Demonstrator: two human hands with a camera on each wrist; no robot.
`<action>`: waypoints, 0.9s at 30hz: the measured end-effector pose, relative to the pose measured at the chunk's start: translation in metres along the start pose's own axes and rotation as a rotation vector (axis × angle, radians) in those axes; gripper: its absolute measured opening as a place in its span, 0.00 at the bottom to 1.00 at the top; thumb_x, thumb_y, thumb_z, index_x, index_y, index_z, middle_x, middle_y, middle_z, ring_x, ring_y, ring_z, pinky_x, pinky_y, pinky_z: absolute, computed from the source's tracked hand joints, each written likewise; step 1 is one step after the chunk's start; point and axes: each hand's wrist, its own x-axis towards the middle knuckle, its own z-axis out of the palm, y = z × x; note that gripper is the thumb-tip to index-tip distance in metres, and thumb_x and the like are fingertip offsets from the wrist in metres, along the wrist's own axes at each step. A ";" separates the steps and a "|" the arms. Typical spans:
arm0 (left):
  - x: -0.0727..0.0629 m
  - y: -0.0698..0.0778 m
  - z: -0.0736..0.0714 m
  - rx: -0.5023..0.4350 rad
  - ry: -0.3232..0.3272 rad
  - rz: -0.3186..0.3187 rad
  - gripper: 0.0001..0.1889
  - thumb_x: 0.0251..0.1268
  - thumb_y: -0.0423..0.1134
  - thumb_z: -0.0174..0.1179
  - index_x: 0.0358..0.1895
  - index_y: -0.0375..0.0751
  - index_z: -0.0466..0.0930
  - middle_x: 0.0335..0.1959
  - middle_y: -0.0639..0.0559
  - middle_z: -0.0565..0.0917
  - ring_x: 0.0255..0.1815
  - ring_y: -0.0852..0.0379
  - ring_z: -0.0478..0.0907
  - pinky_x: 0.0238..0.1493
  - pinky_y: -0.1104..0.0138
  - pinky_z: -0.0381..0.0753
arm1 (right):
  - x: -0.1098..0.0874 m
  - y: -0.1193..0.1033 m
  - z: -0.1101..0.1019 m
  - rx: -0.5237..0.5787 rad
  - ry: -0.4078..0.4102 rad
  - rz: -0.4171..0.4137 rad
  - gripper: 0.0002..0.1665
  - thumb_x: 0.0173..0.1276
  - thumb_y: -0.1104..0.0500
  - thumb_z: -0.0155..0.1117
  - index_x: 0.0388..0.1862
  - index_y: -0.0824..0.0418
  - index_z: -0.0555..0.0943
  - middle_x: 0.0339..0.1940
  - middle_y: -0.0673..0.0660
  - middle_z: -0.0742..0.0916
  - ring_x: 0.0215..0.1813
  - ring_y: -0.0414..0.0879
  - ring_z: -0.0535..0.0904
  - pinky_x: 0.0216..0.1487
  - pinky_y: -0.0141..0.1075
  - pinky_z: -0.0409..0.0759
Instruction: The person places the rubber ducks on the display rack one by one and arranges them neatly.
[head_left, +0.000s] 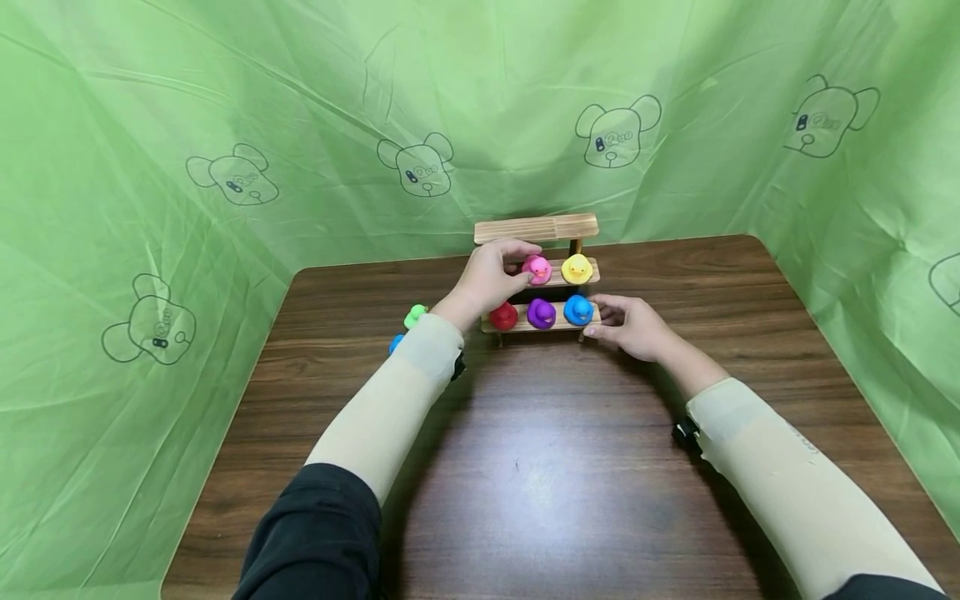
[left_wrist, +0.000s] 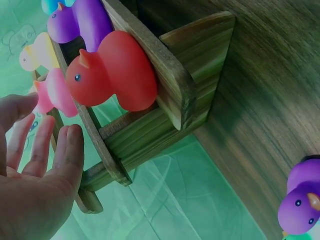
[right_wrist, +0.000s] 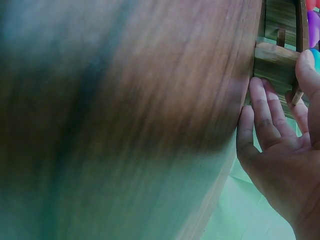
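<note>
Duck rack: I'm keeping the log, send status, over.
Left hand at pink duck, grip unclear. Right hand at right end of rack. Also racked: yellow duck, red duck, purple duck, blue duck. No blockage visible; green duck on table.

From back here I have both arms stretched forward in black cloth sleeves and cream forearm covers. My bare left hand sits farther out, thumb and fingers apart; my bare right hand is angled inward, thumb facing gently bent fingers.
</note>
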 end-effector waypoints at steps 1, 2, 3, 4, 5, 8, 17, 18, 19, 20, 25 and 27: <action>-0.001 0.000 -0.001 0.006 0.002 0.002 0.20 0.66 0.30 0.72 0.59 0.48 0.87 0.59 0.55 0.84 0.60 0.53 0.81 0.56 0.67 0.84 | 0.000 0.000 0.000 0.001 0.000 0.001 0.37 0.69 0.53 0.77 0.73 0.61 0.77 0.52 0.65 0.87 0.51 0.56 0.85 0.46 0.38 0.84; -0.001 0.000 -0.001 0.004 0.002 0.004 0.20 0.66 0.30 0.72 0.60 0.48 0.87 0.59 0.55 0.84 0.60 0.52 0.82 0.57 0.66 0.84 | 0.000 0.000 0.000 0.002 -0.001 0.002 0.37 0.69 0.53 0.77 0.73 0.61 0.76 0.52 0.65 0.87 0.51 0.56 0.85 0.46 0.38 0.84; -0.002 -0.001 -0.002 0.001 0.002 0.003 0.20 0.66 0.30 0.72 0.60 0.48 0.87 0.59 0.55 0.85 0.60 0.52 0.82 0.57 0.66 0.84 | -0.001 -0.001 0.000 0.001 -0.001 0.002 0.37 0.69 0.53 0.77 0.73 0.61 0.76 0.52 0.65 0.87 0.51 0.56 0.85 0.46 0.38 0.84; -0.002 -0.001 -0.003 -0.004 0.001 0.004 0.20 0.66 0.30 0.72 0.60 0.48 0.87 0.59 0.55 0.85 0.60 0.52 0.82 0.57 0.65 0.84 | -0.001 -0.001 0.000 0.001 -0.002 0.002 0.37 0.69 0.53 0.77 0.73 0.61 0.76 0.52 0.65 0.87 0.51 0.56 0.85 0.46 0.38 0.84; -0.003 -0.001 -0.003 -0.008 0.000 0.004 0.20 0.66 0.30 0.72 0.60 0.48 0.87 0.59 0.55 0.85 0.60 0.51 0.82 0.57 0.65 0.84 | 0.000 0.000 0.000 -0.002 -0.003 0.002 0.37 0.69 0.53 0.77 0.73 0.61 0.76 0.52 0.65 0.87 0.51 0.56 0.85 0.46 0.38 0.84; -0.004 -0.001 -0.006 -0.034 -0.003 0.005 0.20 0.65 0.30 0.72 0.59 0.47 0.87 0.58 0.54 0.86 0.59 0.50 0.83 0.57 0.64 0.84 | 0.000 0.000 0.000 -0.007 -0.004 0.001 0.38 0.69 0.52 0.77 0.73 0.61 0.76 0.52 0.65 0.87 0.52 0.56 0.85 0.47 0.38 0.84; -0.011 -0.002 -0.018 -0.058 0.029 0.009 0.19 0.65 0.31 0.73 0.59 0.45 0.87 0.57 0.49 0.88 0.56 0.43 0.85 0.57 0.59 0.84 | 0.001 0.004 0.000 -0.003 0.001 -0.006 0.39 0.69 0.49 0.77 0.74 0.62 0.76 0.51 0.65 0.87 0.50 0.56 0.85 0.44 0.36 0.84; -0.012 -0.002 -0.020 -0.041 0.039 0.007 0.19 0.66 0.33 0.73 0.59 0.46 0.88 0.57 0.50 0.88 0.56 0.43 0.84 0.58 0.58 0.84 | 0.001 0.005 0.000 -0.002 -0.001 -0.006 0.40 0.69 0.48 0.77 0.74 0.62 0.76 0.52 0.65 0.87 0.51 0.56 0.85 0.44 0.36 0.84; -0.013 -0.003 -0.022 -0.028 0.053 0.015 0.18 0.66 0.35 0.74 0.59 0.45 0.88 0.56 0.51 0.88 0.56 0.43 0.84 0.58 0.57 0.83 | 0.000 0.004 0.001 -0.001 -0.003 -0.005 0.40 0.69 0.48 0.77 0.74 0.62 0.76 0.52 0.65 0.87 0.51 0.56 0.85 0.44 0.36 0.84; -0.015 -0.003 -0.023 -0.017 0.064 0.018 0.18 0.66 0.36 0.74 0.58 0.46 0.88 0.55 0.52 0.89 0.56 0.44 0.84 0.58 0.57 0.83 | 0.000 0.004 0.001 0.001 -0.004 -0.003 0.40 0.69 0.48 0.77 0.74 0.62 0.75 0.52 0.65 0.87 0.51 0.56 0.85 0.44 0.36 0.85; -0.026 -0.011 -0.034 0.006 0.122 0.056 0.16 0.66 0.35 0.74 0.56 0.46 0.89 0.54 0.56 0.88 0.55 0.50 0.84 0.58 0.59 0.83 | 0.000 0.004 0.000 0.003 -0.003 0.000 0.39 0.68 0.49 0.77 0.74 0.62 0.76 0.52 0.65 0.87 0.51 0.56 0.85 0.45 0.37 0.85; -0.030 -0.016 -0.039 0.024 0.145 0.060 0.16 0.65 0.34 0.74 0.56 0.47 0.89 0.54 0.57 0.88 0.56 0.53 0.83 0.60 0.62 0.81 | 0.000 0.004 0.000 -0.001 -0.001 -0.003 0.39 0.68 0.49 0.77 0.74 0.62 0.76 0.52 0.65 0.87 0.50 0.56 0.85 0.44 0.37 0.85</action>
